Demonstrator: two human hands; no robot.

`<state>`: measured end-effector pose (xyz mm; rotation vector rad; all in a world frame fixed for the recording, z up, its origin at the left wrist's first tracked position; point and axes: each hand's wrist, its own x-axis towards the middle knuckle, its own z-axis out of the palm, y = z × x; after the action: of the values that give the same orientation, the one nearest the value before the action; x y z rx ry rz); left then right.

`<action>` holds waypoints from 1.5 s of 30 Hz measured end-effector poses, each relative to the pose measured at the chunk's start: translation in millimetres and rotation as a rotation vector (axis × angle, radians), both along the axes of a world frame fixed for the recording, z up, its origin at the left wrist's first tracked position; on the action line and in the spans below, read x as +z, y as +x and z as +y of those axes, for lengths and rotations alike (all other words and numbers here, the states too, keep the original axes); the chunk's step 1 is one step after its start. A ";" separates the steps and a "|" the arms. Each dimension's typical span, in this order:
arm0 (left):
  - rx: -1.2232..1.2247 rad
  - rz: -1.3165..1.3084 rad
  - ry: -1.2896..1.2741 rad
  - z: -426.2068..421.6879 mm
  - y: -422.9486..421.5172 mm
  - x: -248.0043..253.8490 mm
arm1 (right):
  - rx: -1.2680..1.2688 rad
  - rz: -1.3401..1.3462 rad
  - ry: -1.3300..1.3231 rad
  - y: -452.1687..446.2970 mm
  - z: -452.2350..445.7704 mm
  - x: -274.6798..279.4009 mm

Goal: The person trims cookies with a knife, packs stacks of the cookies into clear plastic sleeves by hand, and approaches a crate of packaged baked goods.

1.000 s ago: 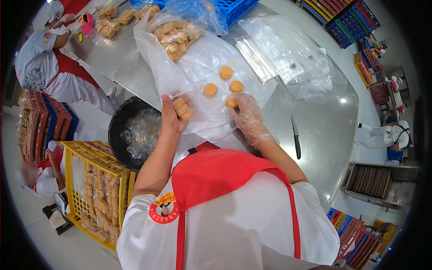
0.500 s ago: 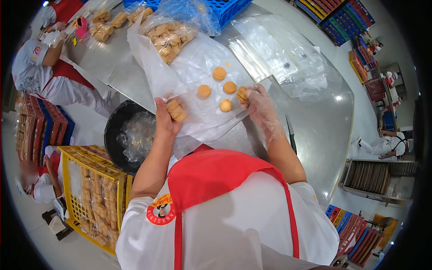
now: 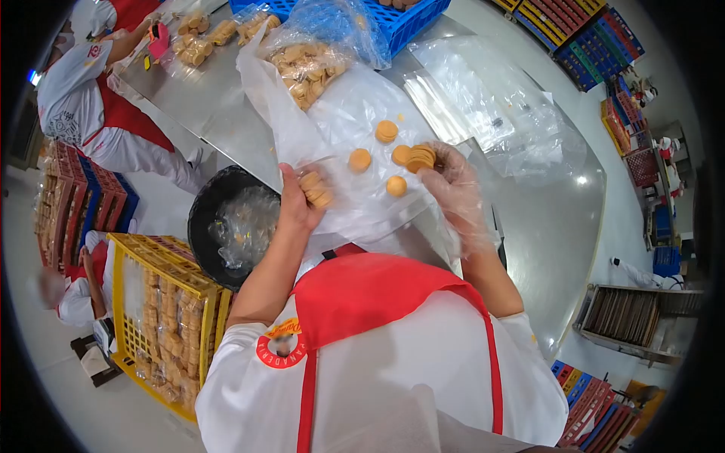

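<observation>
My left hand (image 3: 301, 202) is closed around a clear bag with a stack of round cookies (image 3: 316, 189) inside. In my right hand (image 3: 455, 185), which wears a clear plastic glove, a short stack of round cookies (image 3: 420, 158) is gripped between thumb and fingers. Several golden cookies lie in small piles on the white plastic sheet (image 3: 355, 113): one pile (image 3: 387, 131) farther off, one (image 3: 360, 160) towards my left hand, one (image 3: 396, 186) nearer me. Another pile (image 3: 400, 155) touches or sits just behind the held stack. Beyond them, a large plastic bag holds many loose cookies (image 3: 303, 69).
Flat clear bags (image 3: 491, 98) lie on the metal table (image 3: 551, 226) to the right; a knife (image 3: 498, 226) is partly hidden by my right arm. A black bin (image 3: 202, 238) and a yellow crate (image 3: 121, 317) of bagged cookies stand at left. A blue crate (image 3: 411, 26) sits at the back.
My right hand's cookie stack has turned to show its edges more fully. The whole view has shifted slightly. At the upper left a co-worker has changed posture.
</observation>
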<state>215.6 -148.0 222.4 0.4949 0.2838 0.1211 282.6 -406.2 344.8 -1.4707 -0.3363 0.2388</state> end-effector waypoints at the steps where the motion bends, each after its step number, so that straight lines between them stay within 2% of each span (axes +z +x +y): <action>1: -0.017 -0.009 -0.003 0.3 -0.7 -2.0 | 0.045 -0.007 0.039 -13.2 8.1 14.8; 3: -0.054 -0.035 -0.011 0.2 -0.2 -5.8 | 0.133 -0.030 0.116 -34.7 23.5 46.6; 6: 0.015 -0.017 0.139 -11.5 -2.4 16.0 | 0.158 -0.956 -0.579 -30.4 28.3 70.4; 9: 0.003 -0.082 0.288 -9.0 -6.7 24.3 | 0.272 -1.265 -0.736 -24.9 29.3 45.6; 12: 0.054 -0.054 0.337 -13.0 -10.1 30.0 | 0.331 -1.161 -0.692 -25.1 28.6 41.1; 15: -0.016 -0.117 0.397 -12.3 -12.0 33.8 | 0.401 -1.327 -0.683 -20.6 23.7 43.8; 18: -0.011 -0.149 0.441 -12.4 -11.0 31.3 | 0.463 -1.068 -0.671 -16.5 26.3 37.9; 21: 0.009 -0.152 0.440 -16.3 -12.0 32.0 | 0.512 0.165 -0.565 -22.7 24.9 58.0; 24: -0.024 -0.202 0.541 -16.9 -11.8 31.8 | 0.472 0.611 -0.238 -20.9 21.3 52.3; 27: -0.089 -0.178 0.648 -20.6 -17.0 42.6 | 0.363 0.594 -0.171 -32.7 28.6 44.3; 30: -0.067 -0.235 0.683 -25.5 -16.3 38.6 | 0.261 0.927 0.138 -38.2 28.1 41.0; 33: -0.054 -0.264 0.687 -28.9 -16.9 40.0 | 0.354 1.002 0.294 -46.2 25.5 6.3; 35: -0.062 -0.318 0.770 -27.0 -15.3 36.6 | 0.506 0.402 -0.047 -47.8 25.0 -5.3; 37: -0.087 -0.346 0.798 -27.9 -16.5 38.1 | 0.556 0.192 -0.205 -49.2 27.7 -2.7; 45: -0.188 -0.303 0.822 -29.5 -20.5 36.7 | 0.449 0.708 -0.071 -52.1 34.7 19.6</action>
<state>195.1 -177.5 259.1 1.3005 -0.1294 0.1252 230.5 -371.5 364.5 -1.2704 -0.0726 1.1066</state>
